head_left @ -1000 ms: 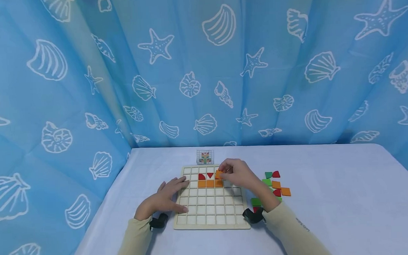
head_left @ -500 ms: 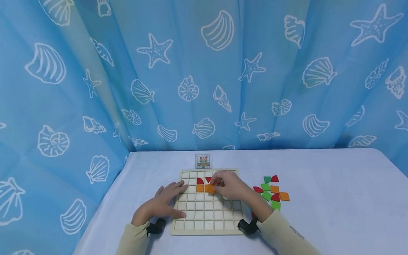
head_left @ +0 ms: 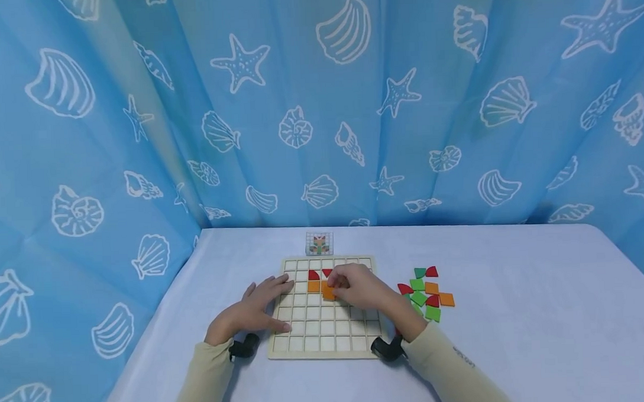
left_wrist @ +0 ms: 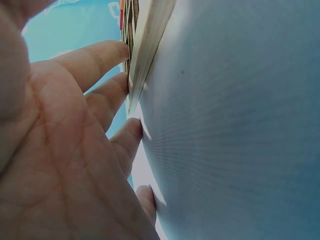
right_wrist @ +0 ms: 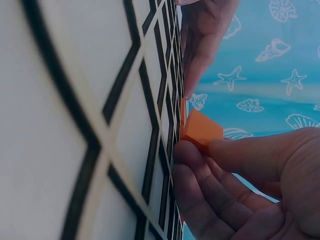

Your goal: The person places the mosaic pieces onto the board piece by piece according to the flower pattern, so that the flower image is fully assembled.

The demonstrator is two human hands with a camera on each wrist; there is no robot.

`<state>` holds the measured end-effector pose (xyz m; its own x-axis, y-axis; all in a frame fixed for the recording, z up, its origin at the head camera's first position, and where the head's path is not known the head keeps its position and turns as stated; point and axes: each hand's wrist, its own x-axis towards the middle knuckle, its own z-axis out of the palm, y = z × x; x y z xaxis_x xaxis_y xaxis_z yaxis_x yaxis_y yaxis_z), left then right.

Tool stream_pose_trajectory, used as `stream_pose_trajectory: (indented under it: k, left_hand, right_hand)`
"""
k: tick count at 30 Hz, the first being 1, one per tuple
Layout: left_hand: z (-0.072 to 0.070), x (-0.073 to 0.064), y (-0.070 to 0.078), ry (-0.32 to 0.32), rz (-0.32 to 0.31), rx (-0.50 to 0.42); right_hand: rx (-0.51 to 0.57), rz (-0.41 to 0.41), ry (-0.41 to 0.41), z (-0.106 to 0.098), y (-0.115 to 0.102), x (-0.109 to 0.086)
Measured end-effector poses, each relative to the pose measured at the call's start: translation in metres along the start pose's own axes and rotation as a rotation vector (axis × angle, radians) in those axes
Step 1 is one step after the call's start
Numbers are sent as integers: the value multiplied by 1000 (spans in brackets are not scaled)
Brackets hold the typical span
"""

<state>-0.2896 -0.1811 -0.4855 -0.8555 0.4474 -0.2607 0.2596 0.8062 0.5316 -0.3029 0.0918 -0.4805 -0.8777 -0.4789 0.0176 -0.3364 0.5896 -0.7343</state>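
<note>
My right hand pinches an orange square tile between thumb and fingers, low over the board. In the right wrist view that orange tile is tilted off the grid. Beneath my hands lies the pale gridded board. Beside the held tile, another orange tile sits in a cell, with a red rounded piece above it and a red triangle to the right. My left hand rests along the board's left side, fingers spread; its fingertips touch the edge. My right hand covers some cells.
Right of the board lies a loose group of pieces: orange tiles, green tiles and red rounded pieces. A small pattern card lies behind the board. A blue shell-print curtain hangs at the table's back.
My right hand has moved left and slightly nearer with the orange tile, from the upper right cells to beside the left orange tile. My left hand stays at the edge.
</note>
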Motion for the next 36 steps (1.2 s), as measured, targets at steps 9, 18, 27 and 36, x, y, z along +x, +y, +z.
stream_pose_trajectory:
  k: [9, 18, 27, 36]
  left_hand:
    - [-1, 2, -2, -12, 9, 13]
    - [0, 4, -3, -20, -11, 16]
    - [-4, 3, -1, -29, -10, 20]
    - [-1, 4, -2, -17, -12, 22]
  right_hand:
    - [-18, 30, -28, 0, -2, 2]
    - [-23, 15, -32, 0, -1, 1]
    - [-29, 17, -32, -1, -2, 3]
    - [-51, 23, -73, 0, -2, 2]
